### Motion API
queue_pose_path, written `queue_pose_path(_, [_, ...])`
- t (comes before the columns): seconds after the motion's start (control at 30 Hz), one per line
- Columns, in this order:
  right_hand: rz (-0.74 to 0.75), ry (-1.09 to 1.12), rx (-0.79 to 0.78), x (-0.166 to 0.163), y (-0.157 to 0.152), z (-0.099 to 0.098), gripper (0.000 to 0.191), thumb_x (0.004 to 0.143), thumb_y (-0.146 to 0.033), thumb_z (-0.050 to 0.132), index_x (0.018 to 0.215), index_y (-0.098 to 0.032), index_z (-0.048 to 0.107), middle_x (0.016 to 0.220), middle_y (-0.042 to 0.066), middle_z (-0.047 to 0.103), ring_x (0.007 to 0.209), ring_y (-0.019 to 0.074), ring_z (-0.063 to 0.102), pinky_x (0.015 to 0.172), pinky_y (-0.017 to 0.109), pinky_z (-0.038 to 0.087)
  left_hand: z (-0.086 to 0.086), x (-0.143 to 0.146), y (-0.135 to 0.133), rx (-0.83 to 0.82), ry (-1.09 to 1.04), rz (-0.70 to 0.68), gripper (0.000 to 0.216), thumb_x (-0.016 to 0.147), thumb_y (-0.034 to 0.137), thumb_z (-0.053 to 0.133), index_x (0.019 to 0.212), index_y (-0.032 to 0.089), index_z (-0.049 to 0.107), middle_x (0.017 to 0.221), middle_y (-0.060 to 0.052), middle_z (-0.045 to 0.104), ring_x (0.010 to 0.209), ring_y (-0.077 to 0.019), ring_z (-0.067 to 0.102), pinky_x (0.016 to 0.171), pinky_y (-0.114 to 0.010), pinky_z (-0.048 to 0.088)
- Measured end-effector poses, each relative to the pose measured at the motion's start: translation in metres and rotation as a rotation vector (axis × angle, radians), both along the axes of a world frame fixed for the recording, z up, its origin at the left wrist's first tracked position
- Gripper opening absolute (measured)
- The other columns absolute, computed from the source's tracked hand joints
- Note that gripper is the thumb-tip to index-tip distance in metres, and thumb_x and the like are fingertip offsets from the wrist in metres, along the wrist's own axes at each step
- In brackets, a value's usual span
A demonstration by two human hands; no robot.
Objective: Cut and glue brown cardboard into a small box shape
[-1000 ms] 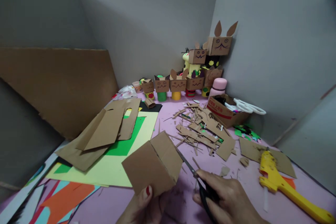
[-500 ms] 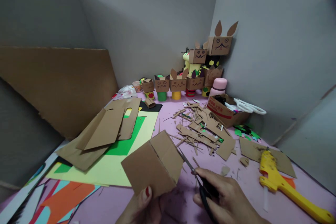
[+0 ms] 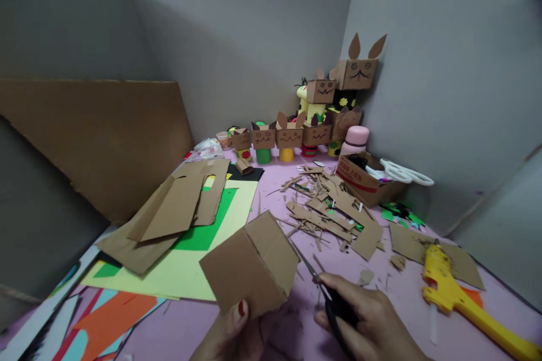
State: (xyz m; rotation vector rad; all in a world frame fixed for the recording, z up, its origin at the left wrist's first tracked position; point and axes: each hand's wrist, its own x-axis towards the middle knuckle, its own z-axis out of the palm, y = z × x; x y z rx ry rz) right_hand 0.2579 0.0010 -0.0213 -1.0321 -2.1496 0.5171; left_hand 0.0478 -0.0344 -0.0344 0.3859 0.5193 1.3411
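A small cardboard box [image 3: 248,271] is gripped from below by my left hand [image 3: 235,330], its thumb with a red nail pressed against the near face. Seams run along the box's edges, and its underside is hidden. My right hand [image 3: 366,318] is wrapped round the black handles of a pair of scissors [image 3: 313,272]. Their blades point up and left, close beside the right edge of the box; I cannot tell whether they touch it. Beyond the blades lies a heap of cardboard scraps [image 3: 330,208] on the pink tabletop.
Cardboard sheets [image 3: 169,208] lie over yellow and green paper [image 3: 190,279] at left. A yellow glue gun [image 3: 457,299] rests at right. Cardboard animal figures [image 3: 290,135] stand at the back, near a pink bottle [image 3: 355,138] and an open carton [image 3: 364,177] with white scissors.
The whole view has shifted slightly, so everything appears a little further right. My hands, the box and the scissors keep nearly the same arrangement.
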Motion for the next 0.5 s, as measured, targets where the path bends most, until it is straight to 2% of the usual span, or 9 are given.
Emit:
queue_pose_path(0.07, [0.013, 0.031, 0.013, 0.0, 0.0, 0.005, 0.029, 0.083, -0.033, 0.053, 0.094, -0.011, 0.069, 0.055, 0.001, 0.064, 0.041, 0.012, 0.054, 0.04, 0.017, 0.043, 0.002, 0.0, 0.001, -0.001, -0.013, 0.023, 0.066, 0.072, 0.03, 0.074, 0.133, 0.028, 0.049, 0.113, -0.007, 0.07, 0.117, -0.031, 0.056, 0.103, -0.043, 0.041])
queue_pose_path(0.13, [0.09, 0.054, 0.03, 0.001, -0.001, 0.009, 0.031, 0.085, -0.039, 0.053, 0.089, -0.014, 0.07, 0.055, 0.001, 0.064, 0.042, 0.0122, 0.056, 0.04, 0.017, 0.043, 0.005, 0.001, 0.001, -0.002, -0.025, 0.058, 0.066, 0.073, 0.032, 0.073, 0.134, 0.028, 0.048, 0.115, -0.007, 0.069, 0.116, -0.029, 0.057, 0.104, -0.041, 0.04])
queue_pose_path(0.3, [0.215, 0.086, 0.115, 0.005, -0.004, 0.008, 0.04, 0.089, -0.052, 0.052, 0.096, -0.017, 0.07, 0.062, 0.005, 0.07, 0.051, 0.0161, 0.063, 0.05, 0.021, 0.049, 0.011, 0.0, 0.001, -0.07, -0.096, 0.153, 0.07, 0.071, 0.026, 0.075, 0.135, 0.03, 0.046, 0.109, -0.004, 0.072, 0.108, -0.0234, 0.062, 0.105, -0.038, 0.038])
queue_pose_path(0.5, [0.267, -0.058, 0.094, 0.007, 0.0, 0.001, 0.031, 0.081, -0.041, 0.065, 0.102, -0.018, 0.07, 0.062, 0.004, 0.071, 0.05, 0.0157, 0.063, 0.047, 0.021, 0.045, 0.01, 0.0, 0.002, -0.066, -0.11, 0.069, 0.052, 0.074, 0.026, 0.072, 0.124, 0.022, 0.059, 0.107, -0.008, 0.074, 0.097, -0.0227, 0.066, 0.093, -0.036, 0.046])
